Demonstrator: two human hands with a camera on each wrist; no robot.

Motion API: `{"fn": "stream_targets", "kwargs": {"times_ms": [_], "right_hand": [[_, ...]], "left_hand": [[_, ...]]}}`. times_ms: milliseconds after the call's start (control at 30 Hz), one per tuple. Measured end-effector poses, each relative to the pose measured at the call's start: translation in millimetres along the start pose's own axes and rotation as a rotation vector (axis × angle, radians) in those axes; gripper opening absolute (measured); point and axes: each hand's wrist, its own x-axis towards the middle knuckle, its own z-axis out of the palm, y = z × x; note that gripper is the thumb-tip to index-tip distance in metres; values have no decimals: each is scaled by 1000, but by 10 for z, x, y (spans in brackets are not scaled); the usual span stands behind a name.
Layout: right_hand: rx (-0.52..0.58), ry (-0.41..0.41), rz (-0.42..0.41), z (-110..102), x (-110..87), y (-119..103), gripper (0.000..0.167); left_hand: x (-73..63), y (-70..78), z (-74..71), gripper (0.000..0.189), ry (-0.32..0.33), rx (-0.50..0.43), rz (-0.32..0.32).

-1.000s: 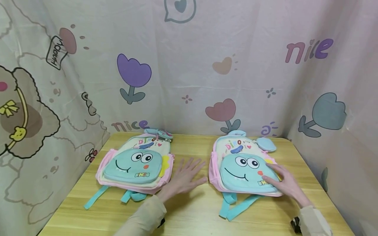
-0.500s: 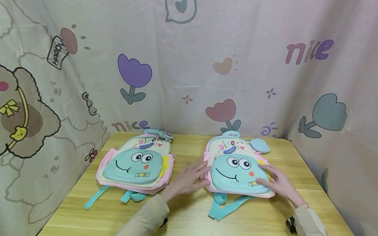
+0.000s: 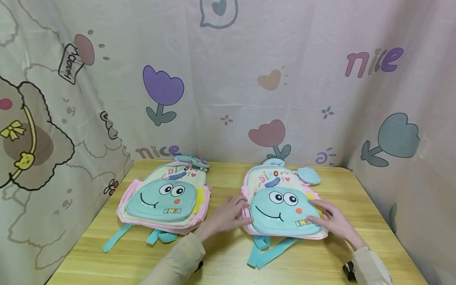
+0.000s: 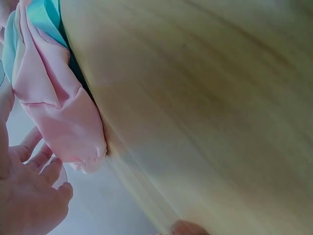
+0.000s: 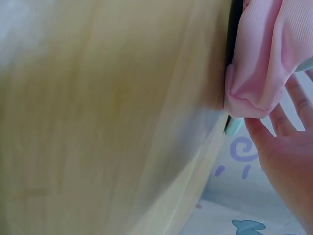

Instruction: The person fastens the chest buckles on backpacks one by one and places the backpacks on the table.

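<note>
A child's backpack (image 3: 270,211) with a mint dinosaur-face front pocket lies face up on the right of the table. My left hand (image 3: 225,215) rests against its pink left side, fingers loosely bent and thumb near the lower corner. On the opposite side my right hand (image 3: 333,221) touches the bag, thumb on the front pocket and fingers along the yellow spikes. The wrist views show each hand beside a pink side pocket (image 4: 66,107), the right one's fingers (image 5: 288,120) fairly straight. A matching backpack (image 3: 156,200) lies to the left, apart from both hands.
Both bags lie on a wooden table (image 3: 221,263). Turquoise straps (image 3: 272,255) trail towards the front from under the right bag, and others from the left bag. A small round mint pouch (image 3: 308,176) hangs near its top. A printed curtain (image 3: 221,79) encloses the back and sides.
The right backpack has slid left across the table, with my right hand moving along on its side. My left hand has come up against its left side, fingers less spread than before.
</note>
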Motion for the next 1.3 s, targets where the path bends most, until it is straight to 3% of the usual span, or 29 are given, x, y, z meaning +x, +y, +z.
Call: {"fn": "stream_targets", "kwargs": {"times_ms": [300,433,633,767,1133,1300], "right_hand": [[78,34,10,-15,-16,-27,52],[86,53,67,-18,-39,-4,50],[76,-56,259,-66,-51,-14,60],[115,-129,340,-105,-32,-16,71],[187,-180,404,-136,12,-4,78],[301,-186,418,-125,11,-6,75]], "left_hand": [[2,-1,-55,61,-15,2,-46],[-4,-9,-66,61,-20,8,-51],[-18,-2,-62,62,-11,42,-60],[-27,4,-43,63,5,65,-58],[-18,1,8,72,11,56,-60],[-18,17,9,86,-14,67,-85]]}}
